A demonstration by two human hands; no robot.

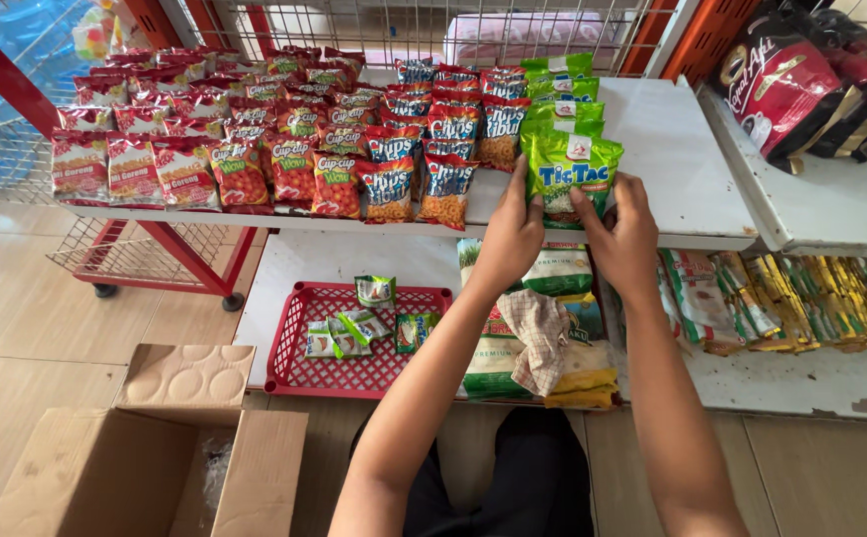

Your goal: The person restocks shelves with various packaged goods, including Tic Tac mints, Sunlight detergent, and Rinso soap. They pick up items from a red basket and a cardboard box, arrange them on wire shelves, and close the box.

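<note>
1. The left hand grips the left edge of a green snack packet; the thumb lies over the packet's front and the other fingers are curled behind it.
2. The right hand closes on the same packet's lower right side, thumb pressed on the front, fingers bent round the edge.
3. The green snack packet stands at the front edge of the upper white shelf, foremost in a row of green packets that runs back toward the shelf's rear edge.
4. Just to the left of that row stand rows of red and blue snack packets, and further left, toward the shelf's left end, rows of red snack packets.
5. On the lower shelf, below the hands, lies a checked cloth on stacked rice bags.
6. A red plastic tray sits near that shelf's left front corner, holding a few small green sachets.
7. An open cardboard box stands on the tiled floor at the lower left.
8. Dark packets lie on the neighbouring shelf at the upper right.
</note>
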